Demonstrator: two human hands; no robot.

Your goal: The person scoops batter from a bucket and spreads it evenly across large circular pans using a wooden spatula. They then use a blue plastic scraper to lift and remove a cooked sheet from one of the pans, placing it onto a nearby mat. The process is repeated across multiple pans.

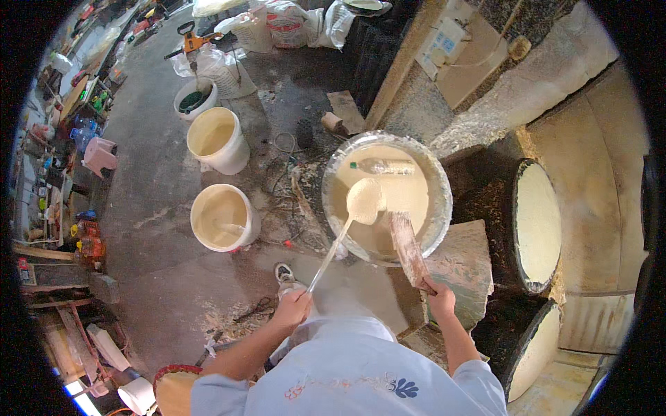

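Observation:
My left hand is closed around the long handle of a ladle, whose round bowl is coated with cream-coloured liquid. The ladle bowl is over a large round vat with a crusted rim, which holds the same pale liquid. In my right hand is the narrow grip of a wooden paddle; its flat blade reaches over the vat's near rim, its end at or just above the liquid, beside the ladle. A plastic bottle with a green cap lies in the far part of the vat.
Left of the vat stand two white buckets with pale residue inside. Beyond them, an orange power mixer stands in a smaller bucket. Two dark-rimmed round containers of cream material are at right. Cables lie on the floor.

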